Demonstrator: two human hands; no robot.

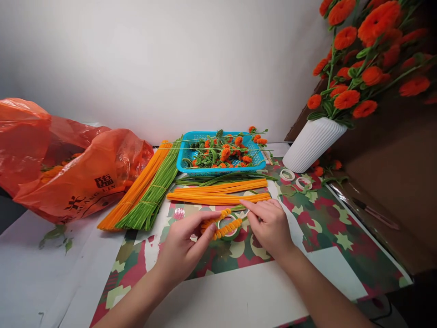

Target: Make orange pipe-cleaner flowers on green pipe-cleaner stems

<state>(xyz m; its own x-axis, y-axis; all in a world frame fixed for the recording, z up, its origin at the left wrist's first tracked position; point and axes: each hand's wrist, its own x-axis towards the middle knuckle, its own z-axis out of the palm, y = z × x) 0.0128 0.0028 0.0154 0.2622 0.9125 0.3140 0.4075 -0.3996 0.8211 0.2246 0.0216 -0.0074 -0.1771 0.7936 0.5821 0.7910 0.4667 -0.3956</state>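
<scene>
Between the thumb and fingers of my left hand (187, 241) is a looped orange pipe cleaner (228, 228) wound into tight coils. Green ends stick out from its right side. My right hand (268, 223) is closed around those green ends, its index finger pointing left over them; the exact grip is partly hidden. Under the coiled piece, on the patterned mat, a roll of tape (228, 224) shows through the loop. Just beyond my hands lie loose orange pipe cleaners (218, 198), with dark green ones (208, 181) behind.
A blue basket (221, 171) of orange flowers and green leaves stands at the back. Left of it lie orange (136, 187) and green pipe cleaner bundles (152, 196) and an orange plastic bag (82, 168). At right, a white vase (312, 143) holds orange flowers near tape rolls (303, 183).
</scene>
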